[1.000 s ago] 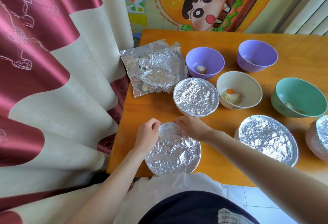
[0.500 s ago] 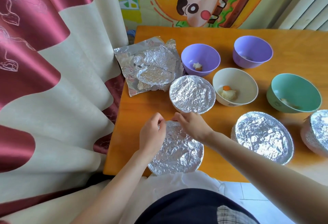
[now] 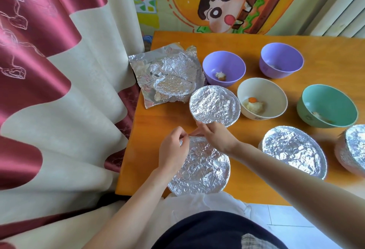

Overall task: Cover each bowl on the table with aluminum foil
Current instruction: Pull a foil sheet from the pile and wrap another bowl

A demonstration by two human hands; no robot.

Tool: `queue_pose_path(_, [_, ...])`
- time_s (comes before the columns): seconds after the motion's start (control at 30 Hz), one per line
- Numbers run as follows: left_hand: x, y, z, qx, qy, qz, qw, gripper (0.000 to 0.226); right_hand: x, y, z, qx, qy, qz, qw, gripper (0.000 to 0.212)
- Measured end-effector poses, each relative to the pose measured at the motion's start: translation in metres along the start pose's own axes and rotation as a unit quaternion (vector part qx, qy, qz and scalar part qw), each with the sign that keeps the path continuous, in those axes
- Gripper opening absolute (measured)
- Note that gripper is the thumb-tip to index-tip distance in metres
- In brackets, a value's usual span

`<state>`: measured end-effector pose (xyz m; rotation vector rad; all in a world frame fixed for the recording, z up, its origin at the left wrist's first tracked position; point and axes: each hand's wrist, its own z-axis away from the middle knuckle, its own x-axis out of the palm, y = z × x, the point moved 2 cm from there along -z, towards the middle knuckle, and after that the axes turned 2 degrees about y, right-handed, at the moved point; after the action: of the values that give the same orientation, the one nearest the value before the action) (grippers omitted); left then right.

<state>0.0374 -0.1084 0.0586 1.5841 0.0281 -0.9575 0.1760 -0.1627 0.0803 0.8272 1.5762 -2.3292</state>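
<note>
A foil-covered bowl [image 3: 201, 167] stands at the table's near edge. My left hand [image 3: 172, 150] and my right hand [image 3: 216, 137] both pinch the foil at its far rim. Three more foil-covered bowls stand on the table: one behind my hands [image 3: 214, 105], one to the right [image 3: 294, 151], one at the right frame edge [image 3: 353, 148]. Uncovered are two purple bowls [image 3: 224, 67] [image 3: 281, 62], a cream bowl [image 3: 261, 97] and a green bowl [image 3: 327, 105], each with a little food. Loose crumpled foil sheets [image 3: 167, 75] lie at the back left.
The orange table [image 3: 245, 41] has its left edge against a red and cream curtain [image 3: 59, 71]. A cartoon wall picture [image 3: 227, 2] stands behind it. Tiled floor [image 3: 286, 217] shows beyond the near edge.
Both hands have stayed at the far rim of the near bowl, their fingers shifting closer together on the foil. The view has tilted slightly.
</note>
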Motion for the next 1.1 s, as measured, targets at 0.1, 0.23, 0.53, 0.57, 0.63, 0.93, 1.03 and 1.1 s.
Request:
queue_pose_path(0.1, [-0.003, 0.01, -0.004, 0.02, 0.014, 0.014, 1.0, 0.022, -0.007, -0.003, -0.009, 0.01, 0.007, -0.021, 1.0, 0.058])
queue_pose_path(0.23, [-0.003, 0.015, -0.001, 0.042, 0.015, 0.018, 0.999, 0.023, -0.009, -0.006, -0.01, 0.01, 0.008, 0.014, 1.0, 0.062])
queue_pose_path(0.53, [0.0, 0.022, -0.004, 0.07, 0.013, 0.033, 0.997, 0.032, -0.011, -0.015, -0.015, 0.022, -0.03, 0.072, 0.997, 0.069])
queue_pose_path(0.57, [0.001, 0.021, -0.003, 0.07, 0.011, 0.032, 0.997, 0.033, -0.01, -0.013, -0.013, 0.025, -0.033, 0.077, 0.996, 0.069])
queue_pose_path(0.63, [0.002, 0.019, -0.002, 0.066, 0.013, 0.03, 0.997, 0.034, -0.009, -0.011, -0.01, 0.025, -0.04, 0.078, 0.996, 0.068])
queue_pose_path(0.93, [-0.005, 0.013, 0.0, 0.04, 0.025, 0.033, 0.998, 0.024, -0.016, -0.007, 0.001, 0.021, -0.054, 0.051, 0.997, 0.064])
queue_pose_path(1.03, [-0.002, 0.01, 0.002, 0.034, 0.022, 0.028, 0.999, 0.023, -0.012, -0.009, 0.005, 0.016, -0.06, 0.107, 0.992, 0.067])
queue_pose_path(1.1, [0.0, 0.01, 0.001, 0.028, 0.024, 0.03, 0.999, 0.022, -0.012, -0.01, 0.003, 0.005, -0.063, 0.144, 0.988, 0.072])
